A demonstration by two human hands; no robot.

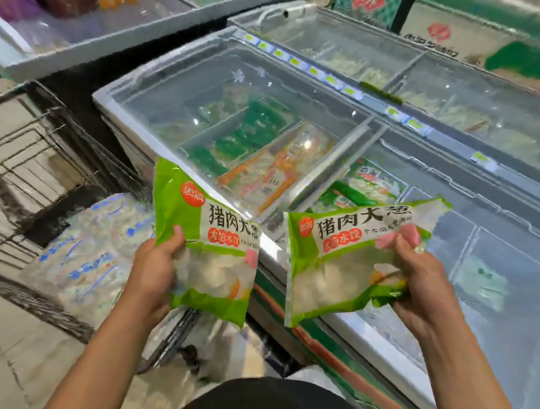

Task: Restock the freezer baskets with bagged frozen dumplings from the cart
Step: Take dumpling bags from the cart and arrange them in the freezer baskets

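Observation:
I hold two green-and-white bags of frozen dumplings in front of me, one per hand. My left hand (156, 260) grips the left bag (215, 251) by its left edge, thumb on the front. My right hand (422, 277) grips the right bag (344, 259) at its right end, crumpling the plastic. Both bags hang over the near rim of the chest freezer (377, 337). Between its sliding glass lids a gap shows green dumpling bags (371, 182) lying in a basket inside. The cart (172, 334) stands low at my left, with only part of its dark frame showing.
A large clear sack of frozen goods (91, 256) lies on the cart at left. Under the left glass lid (236, 107) are divided baskets with green and orange packs. More freezers stand behind and at upper left. Tiled floor lies at the lower left.

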